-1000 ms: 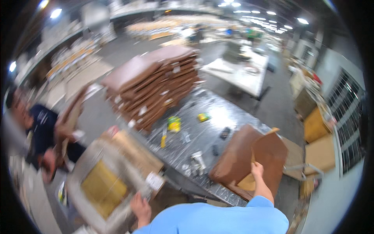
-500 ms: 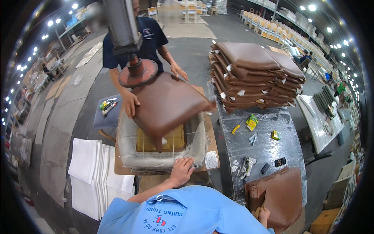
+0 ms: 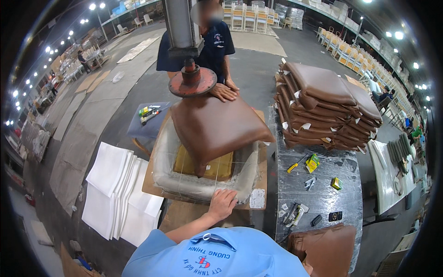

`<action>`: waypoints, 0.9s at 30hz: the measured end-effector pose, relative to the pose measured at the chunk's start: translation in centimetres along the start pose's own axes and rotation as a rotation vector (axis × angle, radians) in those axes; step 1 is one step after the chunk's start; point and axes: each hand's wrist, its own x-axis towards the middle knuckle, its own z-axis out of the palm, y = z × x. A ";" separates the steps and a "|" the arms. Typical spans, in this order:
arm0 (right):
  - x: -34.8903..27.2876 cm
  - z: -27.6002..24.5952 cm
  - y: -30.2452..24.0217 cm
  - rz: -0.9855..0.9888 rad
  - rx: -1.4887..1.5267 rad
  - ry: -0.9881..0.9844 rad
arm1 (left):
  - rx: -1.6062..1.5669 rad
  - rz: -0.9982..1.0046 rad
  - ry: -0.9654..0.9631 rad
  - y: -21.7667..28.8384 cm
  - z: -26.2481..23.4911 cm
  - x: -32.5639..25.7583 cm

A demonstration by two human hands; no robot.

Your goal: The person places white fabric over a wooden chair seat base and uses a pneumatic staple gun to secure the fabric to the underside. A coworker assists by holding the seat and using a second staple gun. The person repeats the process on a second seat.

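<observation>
My left hand (image 3: 222, 204) rests on the near side of a grey padded rectangular ring (image 3: 184, 188), fingers stretched out over its edge. Above the ring lies a brown upholstered seat cushion (image 3: 217, 127), tilted, its pointed corners hanging over the opening. A yellowish pad (image 3: 221, 167) shows inside the ring under thin strings. My right hand (image 3: 308, 267) barely shows at the lower edge beside a pile of brown leatherette sheets (image 3: 330, 247); its fingers are hidden. Across from me, a co-worker's hands (image 3: 226, 92) press on the cushion's far edge, beneath a round red press plate (image 3: 192, 83).
Finished brown cushions (image 3: 323, 101) are stacked on the wrapped table (image 3: 323, 198) at right. A yellow-handled screwdriver (image 3: 293, 167), small boxes, tools and a phone (image 3: 335, 216) lie there. White foam sheets (image 3: 110, 194) sit at left, near a blue-grey stool seat (image 3: 143, 124).
The co-worker's hands have gone from the cushion's two sides to its far edge. The brown sheet by my right hand has dropped lower. My view has shifted; my left hand stays on the ring.
</observation>
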 end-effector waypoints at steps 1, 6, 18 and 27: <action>0.2 -0.1 -0.1 -0.007 -0.009 -0.005 | 0.005 -0.006 0.005 0.0 0.1 0.0; 0.7 -0.7 0.0 -0.044 -0.026 -0.015 | 0.012 -0.026 0.017 -0.1 0.3 -0.1; 0.1 -0.8 1.1 -0.006 -0.008 -0.020 | 0.047 -0.096 -0.035 -0.9 -1.3 -0.7; 0.0 -0.1 2.3 0.015 0.086 0.005 | -0.046 -0.029 0.005 1.4 0.7 1.5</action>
